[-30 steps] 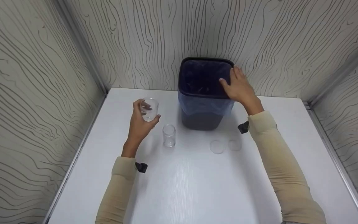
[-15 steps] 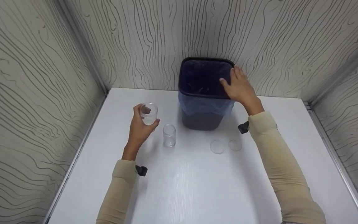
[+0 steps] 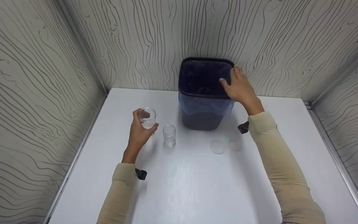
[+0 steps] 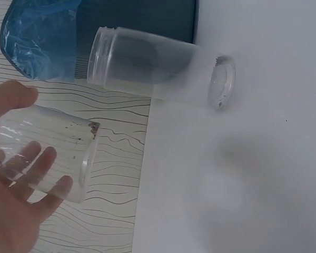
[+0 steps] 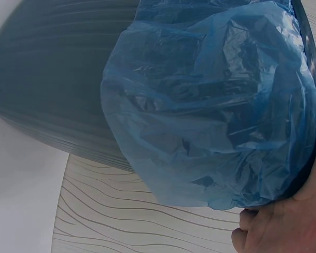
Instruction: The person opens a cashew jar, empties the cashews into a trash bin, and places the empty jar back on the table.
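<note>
As the left hand [image 3: 139,130] has come down over the last second, the clear plastic jar [image 3: 148,118] it grips has dropped from level with the bin's liner to just above the white table [image 3: 179,186], so the jar looks about to be set down, well short of the bin. From the left wrist view the fingers [image 4: 39,168] and thumb curl round the jar's wall, with dark specks clinging near its rim.

Just beside it to the right, a second clear jar [image 3: 169,135] stands upright on the table, apart from the hand. Two round transparent lids [image 3: 217,147] lie flat, further right, close together.

Behind them stands the dark waste bin [image 3: 202,121] with its blue bag liner [image 5: 216,105] folded over the rim. The right hand [image 3: 239,87] has not moved: it holds the bin's right rim, thumb inside, fingers draped over the edge.
</note>
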`<state>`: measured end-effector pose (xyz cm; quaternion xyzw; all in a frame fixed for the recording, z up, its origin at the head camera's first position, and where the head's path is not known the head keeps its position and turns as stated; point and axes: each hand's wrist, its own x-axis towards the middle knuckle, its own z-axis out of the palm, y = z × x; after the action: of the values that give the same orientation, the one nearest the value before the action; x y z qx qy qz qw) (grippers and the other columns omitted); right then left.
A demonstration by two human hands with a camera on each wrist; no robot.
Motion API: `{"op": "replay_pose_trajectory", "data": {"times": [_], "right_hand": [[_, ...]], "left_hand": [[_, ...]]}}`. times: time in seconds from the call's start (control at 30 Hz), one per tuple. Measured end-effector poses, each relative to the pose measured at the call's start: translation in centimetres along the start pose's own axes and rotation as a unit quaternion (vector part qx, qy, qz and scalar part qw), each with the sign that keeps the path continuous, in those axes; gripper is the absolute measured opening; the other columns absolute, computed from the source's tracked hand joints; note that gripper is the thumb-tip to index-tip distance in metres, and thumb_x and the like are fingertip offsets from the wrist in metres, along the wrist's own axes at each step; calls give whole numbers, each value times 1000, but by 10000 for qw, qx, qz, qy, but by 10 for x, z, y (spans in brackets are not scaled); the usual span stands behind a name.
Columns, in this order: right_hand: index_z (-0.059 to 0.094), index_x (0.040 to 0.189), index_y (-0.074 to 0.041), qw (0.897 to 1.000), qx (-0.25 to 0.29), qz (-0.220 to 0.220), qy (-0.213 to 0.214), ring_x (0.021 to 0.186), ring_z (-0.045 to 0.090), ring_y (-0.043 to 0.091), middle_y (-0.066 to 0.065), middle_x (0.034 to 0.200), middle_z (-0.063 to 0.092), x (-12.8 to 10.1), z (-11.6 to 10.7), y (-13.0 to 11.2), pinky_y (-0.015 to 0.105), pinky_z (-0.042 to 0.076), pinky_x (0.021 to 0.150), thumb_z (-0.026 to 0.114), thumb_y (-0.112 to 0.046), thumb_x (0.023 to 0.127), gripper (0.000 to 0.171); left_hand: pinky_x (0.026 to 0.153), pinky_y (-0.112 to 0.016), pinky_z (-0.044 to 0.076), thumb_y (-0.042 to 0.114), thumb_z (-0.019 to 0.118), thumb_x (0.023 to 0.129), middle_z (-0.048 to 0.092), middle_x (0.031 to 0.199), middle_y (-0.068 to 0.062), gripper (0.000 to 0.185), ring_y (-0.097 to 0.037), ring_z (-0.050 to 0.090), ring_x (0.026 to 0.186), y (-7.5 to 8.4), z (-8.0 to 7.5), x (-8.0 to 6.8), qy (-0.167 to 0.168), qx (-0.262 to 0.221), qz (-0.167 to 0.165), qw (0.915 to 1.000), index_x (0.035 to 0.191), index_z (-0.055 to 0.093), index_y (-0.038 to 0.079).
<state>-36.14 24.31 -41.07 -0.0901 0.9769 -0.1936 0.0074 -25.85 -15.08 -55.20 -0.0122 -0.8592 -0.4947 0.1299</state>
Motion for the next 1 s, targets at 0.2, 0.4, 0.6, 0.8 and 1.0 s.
{"op": "replay_pose_trajectory", "data": {"times": [0.2,0.4,0.6,0.8,1.0], "right_hand": [[4,167,7,10000,62,6,5,165,-6,44,27,177,-7,0,0,0,56,1,134,28,-54,113,86],[4,167,7,10000,69,21,4,165,-7,44,27,177,-7,0,0,1,57,0,134,28,-54,113,85],[4,167,7,10000,78,-8,-6,166,-8,43,27,177,-6,-4,-2,-1,57,0,133,27,-54,113,85],[4,167,7,10000,68,-4,-12,166,-8,43,26,177,-7,-4,-1,-2,56,-1,133,27,-54,114,84],[5,167,8,10000,51,-30,41,166,-8,43,27,177,-6,-3,0,-2,56,0,134,28,-52,114,84]], "left_hand": [[121,-58,41,17,88,84,60,142,-11,85,-36,58,139,-6,3,-2,0,-70,-97,9999,148,33,17],[120,-58,42,17,88,84,61,142,-10,82,-35,58,139,-12,5,-4,20,-165,-191,9997,146,35,18],[122,-56,40,16,88,84,61,142,-12,80,-36,58,140,-19,6,-6,41,-283,-132,9995,144,35,15],[124,-54,38,13,88,83,63,140,-13,79,-36,58,139,-26,7,-9,73,-391,-111,9991,143,37,13],[124,-57,36,13,89,83,63,141,-13,80,-36,57,140,-35,9,-11,73,-444,-122,9989,144,38,12]]}}
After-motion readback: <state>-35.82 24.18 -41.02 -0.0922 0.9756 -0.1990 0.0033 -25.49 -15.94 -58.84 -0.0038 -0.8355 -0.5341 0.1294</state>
